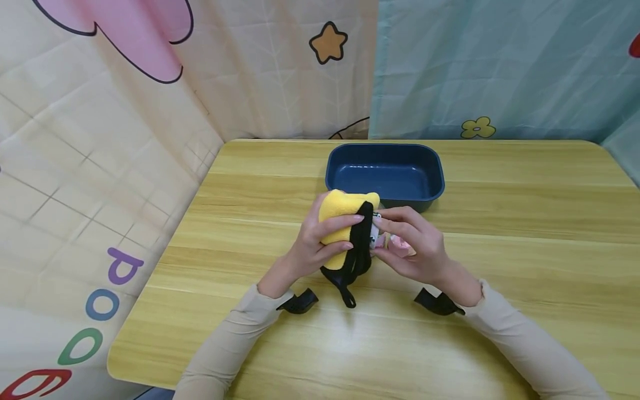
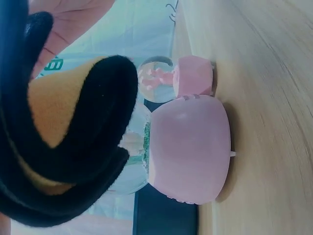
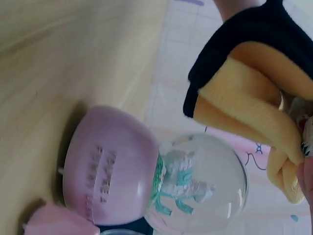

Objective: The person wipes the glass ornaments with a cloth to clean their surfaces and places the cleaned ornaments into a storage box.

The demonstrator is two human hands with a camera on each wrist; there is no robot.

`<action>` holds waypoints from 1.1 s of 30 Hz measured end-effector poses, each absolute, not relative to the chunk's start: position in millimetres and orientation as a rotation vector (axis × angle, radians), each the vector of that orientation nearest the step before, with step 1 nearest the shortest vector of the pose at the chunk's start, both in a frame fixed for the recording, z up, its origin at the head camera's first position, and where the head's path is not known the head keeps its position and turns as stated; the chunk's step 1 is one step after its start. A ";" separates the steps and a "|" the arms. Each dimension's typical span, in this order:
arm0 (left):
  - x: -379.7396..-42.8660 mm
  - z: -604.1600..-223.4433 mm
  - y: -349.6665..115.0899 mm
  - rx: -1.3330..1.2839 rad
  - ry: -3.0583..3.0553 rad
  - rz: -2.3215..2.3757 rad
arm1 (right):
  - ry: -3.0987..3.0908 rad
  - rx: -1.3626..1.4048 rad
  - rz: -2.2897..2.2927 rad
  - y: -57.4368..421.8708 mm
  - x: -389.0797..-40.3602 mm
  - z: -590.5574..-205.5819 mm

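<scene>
A yellow plush pouch (image 1: 345, 204) with black trim is gripped by my left hand (image 1: 320, 239), fingers across its front and the black edge. At its right-hand opening, my right hand (image 1: 417, 241) pinches a small white object with dark marks (image 1: 375, 229). The right wrist view shows the pouch's folded yellow lining (image 3: 249, 98), with only part of the white object (image 3: 307, 132) at the frame's edge. Its kind cannot be told. Behind the hands stands a snow globe with a llama figure and a rounded pink base (image 3: 112, 166); beside it is a smaller pink-based globe (image 2: 193, 76).
A dark blue rectangular basin (image 1: 435, 191) stands at the back of the wooden table (image 1: 525, 233), just beyond the hands. Black wrist mounts (image 1: 298, 303) hang under both forearms. Printed curtains (image 1: 280, 72) enclose the table's back and left side.
</scene>
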State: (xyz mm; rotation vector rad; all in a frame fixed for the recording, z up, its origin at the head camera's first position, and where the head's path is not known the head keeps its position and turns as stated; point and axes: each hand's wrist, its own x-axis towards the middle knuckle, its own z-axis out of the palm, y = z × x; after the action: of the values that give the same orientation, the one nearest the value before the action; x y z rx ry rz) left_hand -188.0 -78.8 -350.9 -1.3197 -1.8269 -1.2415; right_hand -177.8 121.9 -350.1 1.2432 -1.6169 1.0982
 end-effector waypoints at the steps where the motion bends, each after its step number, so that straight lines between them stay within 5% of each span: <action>1: -188.3 -350.7 -79.2 -1.319 -1.826 -1.237 | -1.631 1.232 1.107 121.8 -177.7 -350.3; 17: -187.5 -349.4 -84.6 -1.355 -1.914 -1.098 | -1.704 1.271 1.774 124.8 -176.6 -350.7; 33: -187.2 -346.2 -84.0 -1.387 -1.900 -0.943 | -1.966 0.746 2.470 122.1 -159.1 -345.4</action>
State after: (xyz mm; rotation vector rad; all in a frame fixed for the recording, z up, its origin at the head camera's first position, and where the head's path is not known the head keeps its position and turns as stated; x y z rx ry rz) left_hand -187.2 -84.0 -346.2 -1.3868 -1.9004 -0.9429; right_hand -159.1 122.1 -345.4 0.7464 -1.9656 2.4698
